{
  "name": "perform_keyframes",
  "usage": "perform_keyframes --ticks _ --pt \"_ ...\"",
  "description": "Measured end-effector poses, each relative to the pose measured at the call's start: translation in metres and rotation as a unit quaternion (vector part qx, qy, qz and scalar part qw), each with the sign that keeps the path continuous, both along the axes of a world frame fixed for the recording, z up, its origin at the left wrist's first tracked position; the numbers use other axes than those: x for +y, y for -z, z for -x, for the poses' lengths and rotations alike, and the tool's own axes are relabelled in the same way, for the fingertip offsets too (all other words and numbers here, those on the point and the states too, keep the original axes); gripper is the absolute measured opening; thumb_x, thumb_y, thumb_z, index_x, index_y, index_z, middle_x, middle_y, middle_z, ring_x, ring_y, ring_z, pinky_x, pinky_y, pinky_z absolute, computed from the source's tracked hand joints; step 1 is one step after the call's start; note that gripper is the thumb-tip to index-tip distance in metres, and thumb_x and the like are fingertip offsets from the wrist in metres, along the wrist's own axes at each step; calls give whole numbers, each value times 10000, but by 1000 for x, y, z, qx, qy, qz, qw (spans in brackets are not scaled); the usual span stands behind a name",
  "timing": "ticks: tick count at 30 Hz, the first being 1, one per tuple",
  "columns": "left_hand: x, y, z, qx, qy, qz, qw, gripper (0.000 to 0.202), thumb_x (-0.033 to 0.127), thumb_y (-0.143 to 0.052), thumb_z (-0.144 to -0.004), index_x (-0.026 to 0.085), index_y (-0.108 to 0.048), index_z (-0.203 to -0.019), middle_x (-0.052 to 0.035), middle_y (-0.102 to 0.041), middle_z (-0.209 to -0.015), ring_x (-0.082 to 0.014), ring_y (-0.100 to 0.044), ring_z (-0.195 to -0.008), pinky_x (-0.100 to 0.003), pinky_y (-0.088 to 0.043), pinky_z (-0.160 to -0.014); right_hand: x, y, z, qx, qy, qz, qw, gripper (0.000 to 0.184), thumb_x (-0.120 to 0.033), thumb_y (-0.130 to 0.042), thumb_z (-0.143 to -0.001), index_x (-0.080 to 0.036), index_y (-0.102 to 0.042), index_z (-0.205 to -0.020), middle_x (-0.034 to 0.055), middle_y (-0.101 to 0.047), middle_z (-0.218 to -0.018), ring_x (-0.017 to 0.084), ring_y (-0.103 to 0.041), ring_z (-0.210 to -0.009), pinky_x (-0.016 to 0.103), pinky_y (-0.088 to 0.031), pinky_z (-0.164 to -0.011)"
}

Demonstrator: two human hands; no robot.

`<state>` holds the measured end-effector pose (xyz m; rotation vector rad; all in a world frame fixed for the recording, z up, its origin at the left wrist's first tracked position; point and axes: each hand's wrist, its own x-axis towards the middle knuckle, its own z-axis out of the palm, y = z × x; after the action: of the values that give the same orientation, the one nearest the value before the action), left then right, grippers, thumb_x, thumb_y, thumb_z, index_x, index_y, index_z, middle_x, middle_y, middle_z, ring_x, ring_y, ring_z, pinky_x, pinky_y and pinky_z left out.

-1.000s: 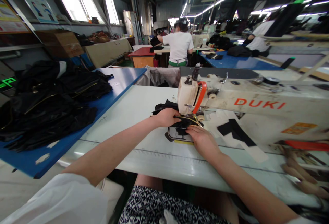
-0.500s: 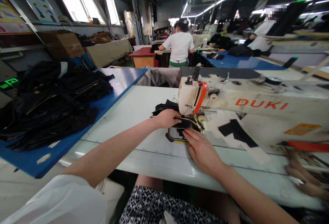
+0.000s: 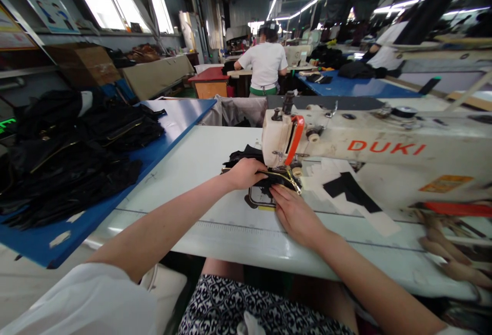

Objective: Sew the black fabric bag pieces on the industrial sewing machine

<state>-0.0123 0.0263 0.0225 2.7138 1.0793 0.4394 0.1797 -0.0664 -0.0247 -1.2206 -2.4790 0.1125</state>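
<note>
A black fabric piece with a gold zipper (image 3: 272,174) lies under the head of the white sewing machine (image 3: 273,140), marked DUKI. My left hand (image 3: 246,173) is closed on its left part, thumb and fingers pinching the cloth by the zipper. Stretched out and lying flat, the fingers of my right hand (image 3: 294,211) rest on the fabric's near edge, just in front of the needle area. A metal zipper pull (image 3: 295,185) hangs at the right end of the zipper. Part of a rounded metal frame (image 3: 251,195) shows between my hands. The needle itself is hidden.
White paper pieces and a black strip (image 3: 351,191) lie right of the needle area. A blue table (image 3: 184,114) at left carries a heap of black zippered fabric (image 3: 73,150). Scissors-like handles (image 3: 442,242) lie far right. A co-worker (image 3: 265,60) sits ahead.
The black fabric has shifted slightly away from me, uncovering more of the metal frame's inside. Both hands keep their places on it. The view has moved a little.
</note>
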Motion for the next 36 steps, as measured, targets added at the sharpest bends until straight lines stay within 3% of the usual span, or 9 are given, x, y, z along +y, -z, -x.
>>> perform_keyframes --ticks 8,15,21,36 --pt "1 13 0 -17 -6 2 1000 145 221 -567 -835 181 -706 -842 -23 -714 -858 -179 -639 -833 -246 -456 -757 3 0 0 9 -1 4 1000 441 -132 -388 -861 -40 -501 -1278 180 -494 -1329 280 -418 -1256 455 -334 -1086" --pt "-7 12 -1 -11 -5 17 1000 202 324 -629 -781 185 -703 -906 -32 -712 -891 -189 -640 -818 -253 -457 -722 3 -3 0 26 -11 12 1000 444 -116 -389 -848 -69 -495 -1276 160 -493 -1327 266 -427 -1242 446 -340 -1079" --pt "-7 18 -5 -25 -5 -27 999 96 219 -629 -770 187 -715 -798 -30 -703 -845 -191 -626 -840 -271 -443 -778 4 -5 -3 -4 -10 16 1000 433 -123 -390 -853 -68 -509 -1266 166 -501 -1321 269 -439 -1235 437 -339 -1075" --pt "-4 25 -5 -76 -21 45 996 116 178 -606 -816 152 -707 -865 -33 -712 -898 -177 -627 -884 -261 -473 -824 9 -6 -10 -44 -28 3 999 451 -122 -402 -848 -92 -496 -1288 155 -488 -1353 258 -425 -1262 449 -336 -1071"
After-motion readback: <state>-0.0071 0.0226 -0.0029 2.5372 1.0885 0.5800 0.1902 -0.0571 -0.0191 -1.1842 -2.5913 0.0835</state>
